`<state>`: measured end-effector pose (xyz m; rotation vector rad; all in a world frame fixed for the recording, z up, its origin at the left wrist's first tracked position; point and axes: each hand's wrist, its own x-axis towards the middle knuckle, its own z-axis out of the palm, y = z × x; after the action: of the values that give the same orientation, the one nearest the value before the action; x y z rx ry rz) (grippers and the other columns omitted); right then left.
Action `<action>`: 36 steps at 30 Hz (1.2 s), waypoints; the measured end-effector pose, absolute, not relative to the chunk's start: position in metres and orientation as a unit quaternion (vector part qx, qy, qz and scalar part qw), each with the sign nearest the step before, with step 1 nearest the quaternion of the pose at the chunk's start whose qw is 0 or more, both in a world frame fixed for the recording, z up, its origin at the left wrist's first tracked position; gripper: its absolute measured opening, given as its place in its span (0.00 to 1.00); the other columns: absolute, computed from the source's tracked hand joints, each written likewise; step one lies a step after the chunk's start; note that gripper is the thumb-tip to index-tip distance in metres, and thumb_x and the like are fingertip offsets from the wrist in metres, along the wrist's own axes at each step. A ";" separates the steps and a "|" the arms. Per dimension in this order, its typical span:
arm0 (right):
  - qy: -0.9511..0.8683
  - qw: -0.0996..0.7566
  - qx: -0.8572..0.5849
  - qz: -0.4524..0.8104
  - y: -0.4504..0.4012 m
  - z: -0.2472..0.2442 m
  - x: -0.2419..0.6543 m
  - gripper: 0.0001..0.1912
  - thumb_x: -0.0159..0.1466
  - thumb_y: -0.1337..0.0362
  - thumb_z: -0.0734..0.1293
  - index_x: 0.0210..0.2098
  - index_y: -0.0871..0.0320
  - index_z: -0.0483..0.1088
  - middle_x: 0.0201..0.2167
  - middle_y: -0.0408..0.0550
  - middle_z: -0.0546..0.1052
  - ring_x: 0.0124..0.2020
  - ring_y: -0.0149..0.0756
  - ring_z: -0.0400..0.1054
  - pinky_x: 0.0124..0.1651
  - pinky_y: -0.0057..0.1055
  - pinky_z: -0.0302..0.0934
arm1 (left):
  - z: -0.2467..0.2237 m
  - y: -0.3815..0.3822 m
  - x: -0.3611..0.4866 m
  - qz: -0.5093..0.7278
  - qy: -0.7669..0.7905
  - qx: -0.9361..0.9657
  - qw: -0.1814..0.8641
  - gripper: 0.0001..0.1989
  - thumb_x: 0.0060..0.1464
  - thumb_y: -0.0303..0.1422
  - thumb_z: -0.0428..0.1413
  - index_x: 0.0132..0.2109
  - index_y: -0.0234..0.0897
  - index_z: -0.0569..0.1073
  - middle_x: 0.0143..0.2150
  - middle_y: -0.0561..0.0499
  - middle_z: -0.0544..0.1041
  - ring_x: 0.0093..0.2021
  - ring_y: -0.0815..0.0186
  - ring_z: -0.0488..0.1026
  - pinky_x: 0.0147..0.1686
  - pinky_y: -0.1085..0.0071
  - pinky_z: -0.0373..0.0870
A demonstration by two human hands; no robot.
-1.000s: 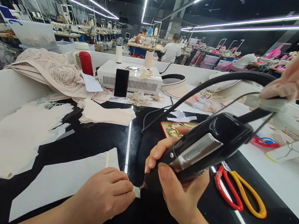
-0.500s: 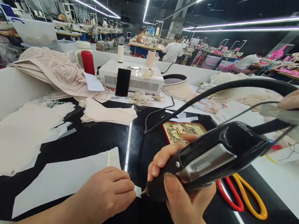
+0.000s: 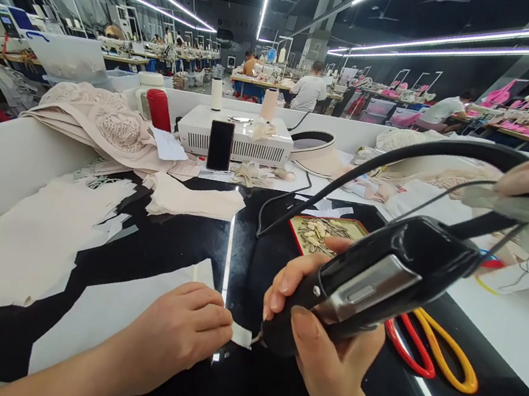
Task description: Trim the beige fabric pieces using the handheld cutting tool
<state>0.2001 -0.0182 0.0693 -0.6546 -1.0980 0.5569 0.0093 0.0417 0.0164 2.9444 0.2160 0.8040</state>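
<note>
A black handheld tool [image 3: 373,277] with a silver lever is gripped in my right hand [image 3: 321,343], its thin metal tip pointing left and down. That tip meets the end of a small pale strip [image 3: 241,335] on the black work surface [image 3: 177,237]. My left hand [image 3: 185,333] is closed over the strip's other end, fingers pressed together. Under and behind my left hand lies a large white fabric piece [image 3: 89,304], with a narrow cream strip [image 3: 196,272] near its upper corner.
Red-and-yellow-handled scissors [image 3: 452,351] lie right of the tool. Behind it sit a tray [image 3: 295,232] of small parts and a looping black cable [image 3: 388,154]. Cream fabric stacks [image 3: 19,238] cover the left. A phone [image 3: 220,145] leans on a white box [image 3: 264,137]. People sit farther back.
My left hand has shifted slightly left, away from the tool tip, and more of the pale strip shows between them. My right hand keeps its hold on the tool.
</note>
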 end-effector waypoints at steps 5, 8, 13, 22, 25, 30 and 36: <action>-0.494 0.772 -0.306 0.256 -0.019 0.070 0.199 0.24 0.67 0.59 0.75 0.59 0.48 0.66 0.32 0.40 0.74 0.25 0.31 0.69 0.22 0.28 0.69 | 0.019 0.047 0.000 0.248 0.084 0.964 0.054 0.07 0.74 0.24 0.52 0.46 0.34 0.74 0.45 0.51 0.80 0.46 0.62 0.74 0.51 0.63 0.70; -0.497 0.768 -0.309 0.260 -0.019 0.072 0.200 0.24 0.67 0.59 0.76 0.58 0.48 0.66 0.31 0.40 0.75 0.23 0.31 0.68 0.21 0.28 0.68 | 0.018 0.049 -0.003 0.248 0.085 0.963 0.061 0.07 0.73 0.23 0.53 0.47 0.35 0.75 0.44 0.51 0.80 0.45 0.62 0.74 0.48 0.63 0.71; -0.484 0.771 -0.310 0.275 -0.020 0.075 0.202 0.24 0.65 0.60 0.77 0.57 0.49 0.68 0.31 0.40 0.76 0.23 0.32 0.70 0.21 0.30 0.70 | 0.012 0.049 -0.003 0.250 0.092 0.961 0.067 0.06 0.72 0.23 0.54 0.47 0.35 0.75 0.43 0.51 0.80 0.43 0.63 0.75 0.45 0.64 0.72; -0.490 0.772 -0.310 0.258 -0.014 0.079 0.206 0.22 0.65 0.63 0.76 0.56 0.49 0.69 0.31 0.40 0.76 0.25 0.34 0.71 0.22 0.30 0.70 | 0.007 0.045 0.002 0.261 0.102 0.959 0.047 0.09 0.73 0.23 0.52 0.45 0.37 0.75 0.39 0.50 0.80 0.42 0.64 0.76 0.46 0.66 0.73; -0.487 0.778 -0.306 0.253 -0.007 0.082 0.201 0.22 0.65 0.62 0.77 0.56 0.48 0.70 0.30 0.39 0.76 0.25 0.33 0.71 0.23 0.30 0.69 | 0.006 0.044 0.004 0.261 0.105 0.958 0.046 0.08 0.72 0.22 0.53 0.43 0.36 0.74 0.37 0.51 0.79 0.40 0.64 0.76 0.45 0.67 0.72; -0.493 0.771 -0.311 0.257 0.000 0.081 0.191 0.22 0.64 0.62 0.76 0.55 0.48 0.71 0.31 0.38 0.76 0.26 0.33 0.70 0.24 0.30 0.69 | 0.006 0.043 0.008 0.275 0.114 0.954 0.036 0.11 0.70 0.19 0.53 0.37 0.35 0.72 0.35 0.52 0.76 0.37 0.66 0.72 0.40 0.68 0.70; -0.493 0.769 -0.323 0.247 0.003 0.080 0.189 0.21 0.63 0.64 0.76 0.54 0.49 0.70 0.30 0.38 0.75 0.25 0.33 0.68 0.23 0.31 0.68 | 0.007 0.041 0.010 0.281 0.114 0.953 0.018 0.14 0.68 0.18 0.54 0.33 0.36 0.69 0.33 0.54 0.74 0.34 0.67 0.68 0.39 0.68 0.69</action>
<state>0.1890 0.0027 0.0795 -0.7013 -1.0689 0.5360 0.0103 0.0413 0.0074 2.9603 0.3542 0.8723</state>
